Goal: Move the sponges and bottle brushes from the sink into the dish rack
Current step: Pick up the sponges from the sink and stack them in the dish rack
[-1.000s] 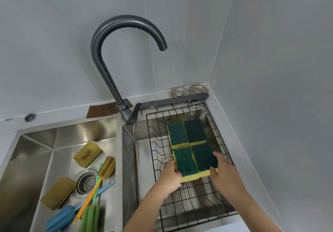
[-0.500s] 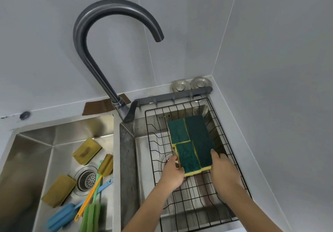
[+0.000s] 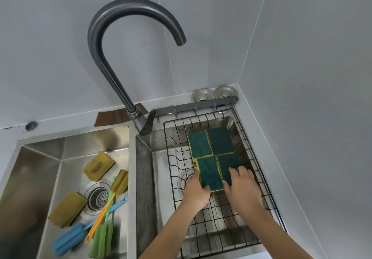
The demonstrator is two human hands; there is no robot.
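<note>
Sponges point(image 3: 213, 154), four with green faces up, lie side by side in the wire dish rack point(image 3: 173, 158) over the right basin. I see my left hand point(image 3: 196, 191) gripping the near edge of the near-left sponge point(image 3: 209, 172), and my right hand point(image 3: 243, 186) resting on the near-right one point(image 3: 229, 164), fingers spread flat. In the left sink point(image 3: 40, 168) lie three yellow sponges point(image 3: 98, 166) around the drain point(image 3: 96, 197), with a blue brush point(image 3: 70, 236), a green brush point(image 3: 101, 238) and an orange-handled brush point(image 3: 120, 180) crossed beside them.
</note>
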